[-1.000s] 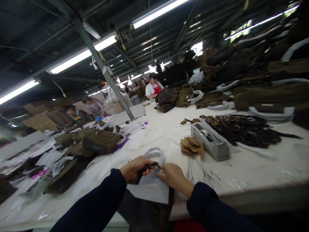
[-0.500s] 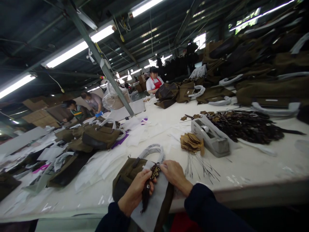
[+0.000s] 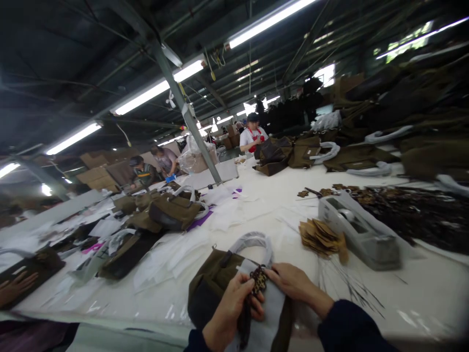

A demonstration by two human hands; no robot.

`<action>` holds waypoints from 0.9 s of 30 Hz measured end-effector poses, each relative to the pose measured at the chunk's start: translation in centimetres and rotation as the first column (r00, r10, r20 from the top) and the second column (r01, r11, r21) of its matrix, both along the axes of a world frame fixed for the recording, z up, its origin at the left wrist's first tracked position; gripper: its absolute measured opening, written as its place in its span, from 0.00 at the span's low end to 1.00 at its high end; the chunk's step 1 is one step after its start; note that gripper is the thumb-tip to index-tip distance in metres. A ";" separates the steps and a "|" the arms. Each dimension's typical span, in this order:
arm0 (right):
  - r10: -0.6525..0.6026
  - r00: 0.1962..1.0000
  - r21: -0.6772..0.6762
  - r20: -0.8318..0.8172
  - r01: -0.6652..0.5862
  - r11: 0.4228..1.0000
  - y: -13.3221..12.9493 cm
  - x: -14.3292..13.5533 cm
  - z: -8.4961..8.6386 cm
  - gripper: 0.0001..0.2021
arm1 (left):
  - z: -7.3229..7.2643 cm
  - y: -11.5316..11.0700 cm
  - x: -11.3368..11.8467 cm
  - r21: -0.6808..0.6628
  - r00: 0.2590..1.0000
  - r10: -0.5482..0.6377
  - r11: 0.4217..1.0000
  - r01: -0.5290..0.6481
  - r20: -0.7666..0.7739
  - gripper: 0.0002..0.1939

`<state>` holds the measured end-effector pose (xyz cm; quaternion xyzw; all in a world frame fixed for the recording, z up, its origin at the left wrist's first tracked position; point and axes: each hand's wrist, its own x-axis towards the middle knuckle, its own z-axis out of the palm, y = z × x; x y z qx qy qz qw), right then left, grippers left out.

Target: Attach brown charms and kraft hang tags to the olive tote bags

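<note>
An olive bag (image 3: 208, 276) with a wrapped grey-white handle (image 3: 252, 238) lies at the table's front, a pale sheet (image 3: 273, 313) over its front. My left hand (image 3: 236, 303) grips a dark tassel charm (image 3: 259, 279) with a leopard-patterned piece, held over the sheet. My right hand (image 3: 293, 281) has its fingers pressed together at the charm's upper right, beside the foot of the handle. What its fingertips pinch is too small to make out.
Right of the bag are brown paper pieces (image 3: 318, 236), thin dark ties (image 3: 353, 288), a tape dispenser (image 3: 377, 249) and a tassel pile (image 3: 421, 212). Olive bags (image 3: 172, 210) lie left. Another person's hand (image 3: 18, 288) rests on a bag at far left. People stand behind.
The view has turned left, so the scene sits further right. Another person's hand and a bag have come into view at the far left. Both my hands remain at the charm.
</note>
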<state>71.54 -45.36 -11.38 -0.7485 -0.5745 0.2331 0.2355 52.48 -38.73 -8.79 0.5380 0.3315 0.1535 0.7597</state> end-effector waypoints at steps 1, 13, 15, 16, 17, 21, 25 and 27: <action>0.058 0.996 0.021 -0.067 -0.056 0.998 0.3 0.4 -0.3 0.23 | -0.2 0.1 0.0 -0.015 1.000 0.000 1.000 0.000 0.015 0.18; 0.076 0.615 0.291 -0.785 0.258 0.921 -1.2 -2.3 0.1 0.21 | 2.8 1.8 0.6 -0.013 0.992 -0.056 0.998 0.058 0.117 0.18; 0.056 0.566 0.261 -0.822 0.288 0.922 -1.6 -1.7 0.3 0.21 | 3.2 2.2 1.5 0.002 0.993 -0.081 0.997 0.081 0.088 0.20; 0.061 0.555 0.255 -0.830 0.280 0.926 -1.7 -1.2 0.2 0.21 | 3.2 2.5 2.1 0.003 0.992 -0.107 0.994 0.107 0.062 0.22; 0.069 0.560 0.255 -0.825 0.261 0.931 -1.8 -0.6 -0.2 0.22 | 2.9 2.8 2.6 -0.004 0.990 -0.140 0.990 0.140 0.026 0.23; -0.013 0.736 0.243 -0.677 0.240 0.940 -1.8 1.1 -2.5 0.22 | 1.6 4.0 3.9 -0.056 0.950 -0.279 0.960 0.274 -0.139 0.29; -0.203 0.898 0.187 -0.389 0.294 0.937 -3.0 0.9 -2.8 0.17 | 1.2 3.9 3.7 -0.007 0.936 -0.280 0.959 0.285 -0.213 0.27; -0.268 0.932 0.191 -0.246 0.317 0.929 -3.9 0.7 -1.7 0.13 | 1.2 3.7 3.6 0.016 0.937 -0.258 0.963 0.269 -0.235 0.26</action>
